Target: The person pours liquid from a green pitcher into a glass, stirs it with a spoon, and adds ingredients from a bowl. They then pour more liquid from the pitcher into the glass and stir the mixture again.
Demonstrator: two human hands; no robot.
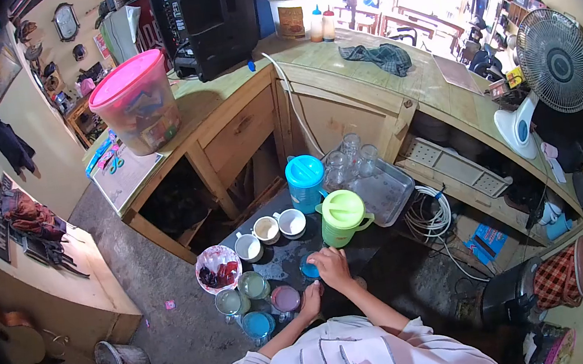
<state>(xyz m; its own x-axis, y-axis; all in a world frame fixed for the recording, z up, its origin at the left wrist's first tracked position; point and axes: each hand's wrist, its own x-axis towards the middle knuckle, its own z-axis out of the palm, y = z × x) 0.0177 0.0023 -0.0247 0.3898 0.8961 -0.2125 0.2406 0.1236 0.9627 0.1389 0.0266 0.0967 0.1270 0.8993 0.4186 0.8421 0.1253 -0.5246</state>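
My left hand is curled against the right side of a glass mug of purple drink, fingers closed where its handle would be. My right hand is bent with its fingers pinched at the rim of a glass of blue liquid; what they grip is hidden. Just behind it stands a lidded green pitcher, with a blue pitcher beyond. To the left are glasses of pale liquid, another blue drink and a bowl of dark red pieces.
Three white cups line the dark low table. A metal tray holds upturned glasses. Coiled white cable lies to the right. A wooden counter curves around the front, carrying a pink-lidded tub, a speaker and a fan.
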